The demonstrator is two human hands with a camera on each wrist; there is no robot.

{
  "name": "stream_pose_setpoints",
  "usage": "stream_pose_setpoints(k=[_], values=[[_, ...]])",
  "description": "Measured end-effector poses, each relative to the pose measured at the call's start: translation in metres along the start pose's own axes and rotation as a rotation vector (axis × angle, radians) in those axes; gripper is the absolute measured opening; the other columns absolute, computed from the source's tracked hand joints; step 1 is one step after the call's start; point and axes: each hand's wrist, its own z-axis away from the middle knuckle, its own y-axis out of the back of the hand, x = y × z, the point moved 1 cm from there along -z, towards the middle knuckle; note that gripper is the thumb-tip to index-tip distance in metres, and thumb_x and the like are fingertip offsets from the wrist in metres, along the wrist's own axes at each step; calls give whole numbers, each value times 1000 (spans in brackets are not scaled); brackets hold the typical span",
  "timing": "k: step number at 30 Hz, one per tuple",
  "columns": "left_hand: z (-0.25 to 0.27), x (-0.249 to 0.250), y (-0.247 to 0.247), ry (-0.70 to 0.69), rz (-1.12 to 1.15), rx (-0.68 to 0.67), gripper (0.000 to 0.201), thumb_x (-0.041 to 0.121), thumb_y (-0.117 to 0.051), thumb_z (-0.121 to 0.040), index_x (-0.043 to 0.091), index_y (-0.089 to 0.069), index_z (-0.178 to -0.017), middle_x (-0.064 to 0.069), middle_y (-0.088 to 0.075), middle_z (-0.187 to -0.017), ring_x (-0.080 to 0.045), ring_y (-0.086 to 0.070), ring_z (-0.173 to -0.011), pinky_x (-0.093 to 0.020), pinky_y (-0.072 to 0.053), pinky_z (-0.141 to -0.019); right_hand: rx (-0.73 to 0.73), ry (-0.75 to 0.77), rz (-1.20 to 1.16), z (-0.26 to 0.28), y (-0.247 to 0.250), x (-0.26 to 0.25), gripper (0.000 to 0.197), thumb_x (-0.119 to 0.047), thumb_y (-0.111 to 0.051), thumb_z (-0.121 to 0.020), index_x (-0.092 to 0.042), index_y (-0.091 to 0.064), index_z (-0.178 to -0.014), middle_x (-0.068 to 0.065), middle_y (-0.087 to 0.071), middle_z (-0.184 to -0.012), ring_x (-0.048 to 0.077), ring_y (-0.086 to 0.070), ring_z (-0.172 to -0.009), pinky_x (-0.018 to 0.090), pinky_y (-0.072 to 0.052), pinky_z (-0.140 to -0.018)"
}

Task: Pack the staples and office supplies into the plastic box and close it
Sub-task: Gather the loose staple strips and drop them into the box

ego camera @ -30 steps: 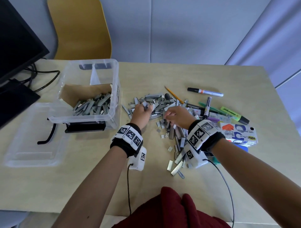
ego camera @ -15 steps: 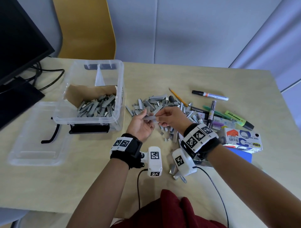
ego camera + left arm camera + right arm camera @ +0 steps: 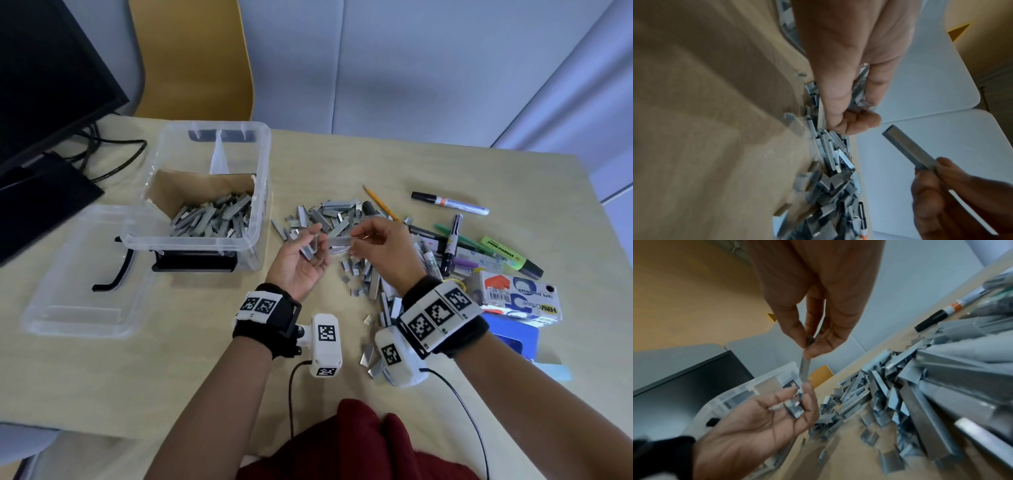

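Observation:
The clear plastic box (image 3: 263, 161) stands open at the left, with a heap of staple strips (image 3: 219, 219) inside it. More loose staple strips (image 3: 337, 210) lie piled on the table to its right. Above that pile my left hand (image 3: 313, 240) is palm up, its fingers curled round a few staple strips (image 3: 858, 92). My right hand (image 3: 356, 240) pinches one long staple strip (image 3: 339, 242) by its end, and the far end touches the left fingertips (image 3: 806, 386). The same strip (image 3: 908, 147) shows in the left wrist view.
The box's clear lid (image 3: 78, 294) lies flat left of the box. Markers (image 3: 450, 204), a green highlighter (image 3: 510, 257), a pencil (image 3: 378, 202) and a tape dispenser carton (image 3: 520, 299) lie at the right. A monitor (image 3: 44, 78) with cables stands far left, a yellow chair (image 3: 191, 58) behind the table.
Both hands rose from the staple pile. The left turned palm up holding staples. The right picked up one long strip and brought it to the left fingertips.

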Motion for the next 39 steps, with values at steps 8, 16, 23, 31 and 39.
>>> stream_pose_setpoints(k=[8, 16, 23, 31, 39], values=[[15, -9, 4, 111, 172, 213, 40, 38, -33, -99, 4, -51, -88, -8, -56, -67, -13, -52, -53, -18, -45, -46, -206, 292, 193, 14, -37, -8, 11, 0, -69, -77, -5, -70, -87, 0, -67, -81, -10, -54, -68, 2, -39, -65], [28, -4, 45, 79, 133, 271, 51, 51, -30, -96, 12, -44, -65, 1, -42, -38, -9, -39, -27, -9, -29, -30, -443, 265, 718, -16, -51, 5, 26, 0, -53, -84, -6, -69, -103, 7, -68, -109, 23, -62, -97, 26, -44, -89], [40, -3, 66, 45, 137, 347, 44, 48, -40, -92, 13, -43, -67, 0, -49, -42, -10, -52, -32, -9, -33, -31, -584, 320, 1040, -9, -72, 17, 23, -1, -42, -91, 0, -63, -100, 14, -60, -108, 27, -57, -101, 32, -46, -87], [37, -6, 59, 10, 61, 380, 43, 41, -39, -96, 7, -46, -70, -7, -55, -42, -18, -59, -35, -13, -45, -35, -501, 156, 938, -5, -68, 11, 15, -7, -48, -89, -5, -63, -85, 10, -61, -94, 21, -57, -90, 24, -43, -77], [29, -5, 50, 46, -55, 305, 40, 38, -35, -97, 13, -48, -69, 2, -48, -39, -7, -44, -28, -9, -29, -30, -567, 242, 689, -4, -87, -33, 18, -11, -57, -88, 1, -69, -93, 11, -68, -98, 16, -60, -85, 22, -45, -85]])
